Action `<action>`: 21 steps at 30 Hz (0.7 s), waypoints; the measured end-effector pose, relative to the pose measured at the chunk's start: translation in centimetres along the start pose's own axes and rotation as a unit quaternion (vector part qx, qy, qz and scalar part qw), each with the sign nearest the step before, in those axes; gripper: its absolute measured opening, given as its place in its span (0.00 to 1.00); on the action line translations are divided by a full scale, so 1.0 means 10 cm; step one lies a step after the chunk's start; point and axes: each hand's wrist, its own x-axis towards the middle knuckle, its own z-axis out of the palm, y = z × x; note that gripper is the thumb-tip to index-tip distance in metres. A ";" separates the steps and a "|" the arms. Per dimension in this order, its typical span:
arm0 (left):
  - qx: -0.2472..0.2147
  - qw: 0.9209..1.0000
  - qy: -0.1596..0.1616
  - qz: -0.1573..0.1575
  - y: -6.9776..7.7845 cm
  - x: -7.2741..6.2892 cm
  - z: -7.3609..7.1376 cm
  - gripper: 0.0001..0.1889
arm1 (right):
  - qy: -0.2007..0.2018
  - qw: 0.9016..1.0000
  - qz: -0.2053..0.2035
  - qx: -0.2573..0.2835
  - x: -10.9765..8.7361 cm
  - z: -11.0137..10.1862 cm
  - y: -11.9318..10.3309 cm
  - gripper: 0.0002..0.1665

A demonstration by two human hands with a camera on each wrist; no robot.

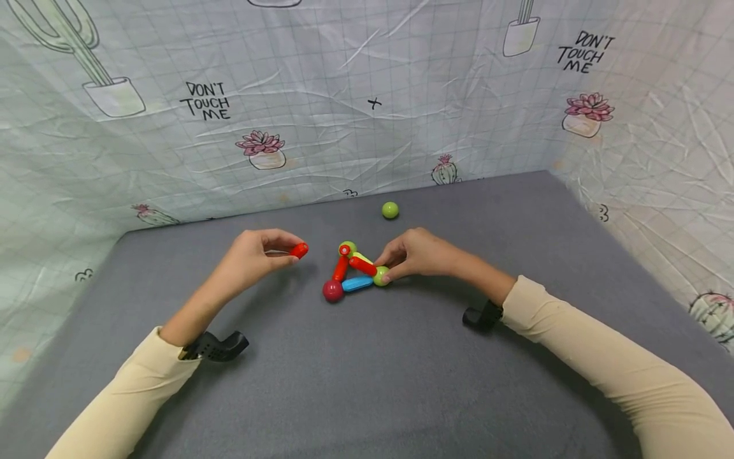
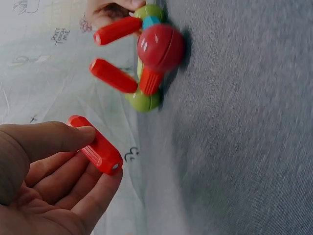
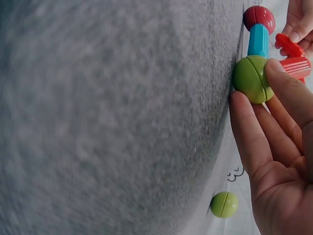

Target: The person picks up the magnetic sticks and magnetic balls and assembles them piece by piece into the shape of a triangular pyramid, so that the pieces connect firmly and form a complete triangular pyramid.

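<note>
My left hand (image 1: 252, 261) pinches a loose red magnetic rod (image 2: 98, 147) between thumb and fingers, above the table and left of a small triangle built of rods and balls. The triangle has a dark red ball (image 1: 332, 291) at its near left corner, a green ball (image 1: 348, 247) at the back and another green ball (image 3: 253, 78) at the right. A blue rod (image 1: 358, 284), a red rod (image 1: 341, 268) and a yellow-green rod (image 1: 362, 258) join them. Two more red rods (image 2: 117, 30) rise from the green balls. My right hand (image 1: 421, 254) grips the right green ball with thumb and fingers.
A loose green ball (image 1: 390, 210) lies on the grey table (image 1: 321, 382) behind the triangle. A printed cloth (image 1: 321, 95) hangs upright behind the table and along its sides. Each wrist wears a black camera mount (image 1: 218, 347).
</note>
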 end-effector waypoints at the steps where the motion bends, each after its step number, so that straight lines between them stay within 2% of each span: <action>1: 0.002 1.000 -0.001 0.000 0.01 0.00 0.01 0.14 | 0.001 1.000 0.002 0.000 0.00 0.01 -0.01 0.16; 16: -0.049 0.998 -0.033 -0.020 0.10 -0.01 0.15 0.15 | 0.005 1.000 0.002 0.020 0.06 0.08 -0.02 0.14; 21: -0.070 0.996 -0.044 -0.010 0.14 0.00 0.20 0.16 | 0.009 1.000 0.007 0.019 0.06 0.08 -0.03 0.14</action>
